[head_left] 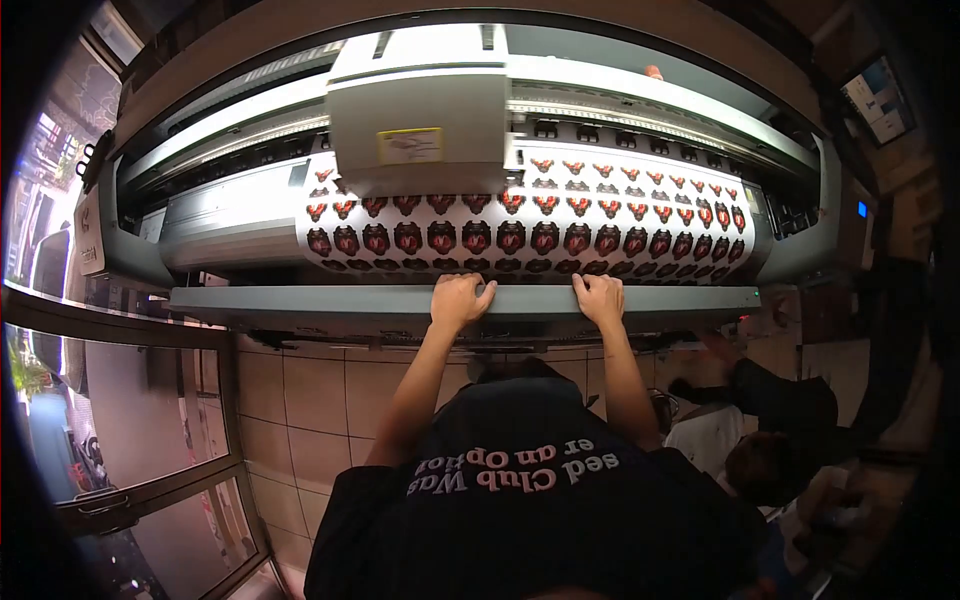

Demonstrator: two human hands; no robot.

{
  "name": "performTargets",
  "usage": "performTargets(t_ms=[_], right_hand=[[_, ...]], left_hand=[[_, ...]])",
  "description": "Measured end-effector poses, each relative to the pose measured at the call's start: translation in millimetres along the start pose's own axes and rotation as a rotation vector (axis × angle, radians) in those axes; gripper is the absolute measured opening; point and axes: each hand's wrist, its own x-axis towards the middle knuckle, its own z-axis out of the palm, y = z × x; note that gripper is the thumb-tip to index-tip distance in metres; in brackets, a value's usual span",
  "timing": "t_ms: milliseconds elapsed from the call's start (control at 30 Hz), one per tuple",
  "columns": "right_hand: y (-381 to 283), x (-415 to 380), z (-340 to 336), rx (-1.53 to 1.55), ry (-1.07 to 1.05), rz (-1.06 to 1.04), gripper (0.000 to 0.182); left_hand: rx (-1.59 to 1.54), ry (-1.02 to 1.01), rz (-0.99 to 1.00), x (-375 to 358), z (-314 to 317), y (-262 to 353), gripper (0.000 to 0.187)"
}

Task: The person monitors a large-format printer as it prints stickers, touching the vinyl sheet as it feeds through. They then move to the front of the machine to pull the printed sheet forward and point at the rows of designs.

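Note:
A wide-format printer (pixel 200 230) stretches across the view in front of me. My left hand (pixel 460 300) is closed over its grey front bar (pixel 530 300), fingers curled past the far edge and thumb on top. A short way to the right, my right hand (pixel 600 297) grips the same bar in a similar way. Just beyond my fingertips lies a white printed sheet (pixel 310 225) with rows of red and black emblems. The printer's carriage (pixel 420 150), with a yellow-edged label, sits over the sheet left of centre and looks slightly blurred.
A glass door (pixel 130 410) with a metal frame stands at the left. Low on the right is another person (pixel 785 400) in dark clothing. A computer screen (pixel 880 100) glows at the upper right. Tiled floor (pixel 310 400) shows below the printer.

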Motion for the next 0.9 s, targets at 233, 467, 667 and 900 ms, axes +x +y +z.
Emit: performTargets(t_ms=[233, 467, 667, 900], right_hand=[[0.2, -1.3, 1.1, 0.034, 0.052, -0.045, 0.042], [-2.5, 0.5, -1.0, 0.003, 0.003, 0.017, 0.042], [-4.0, -0.8, -1.1, -0.011, 0.021, 0.027, 0.042], [0.7, -2.2, 5.4, 0.008, 0.053, 0.004, 0.041]], left_hand=[[-0.018, 0.016, 0.032, -0.1, 1.9, -2.2, 0.037], [-0.073, -0.002, 0.031, 2.9, -2.2, -1.8, 0.036], [-0.071, -0.046, 0.031, 3.0, 0.1, -4.6, 0.036], [-0.059, -0.069, 0.010, 1.2, 1.6, -5.6, 0.037]])
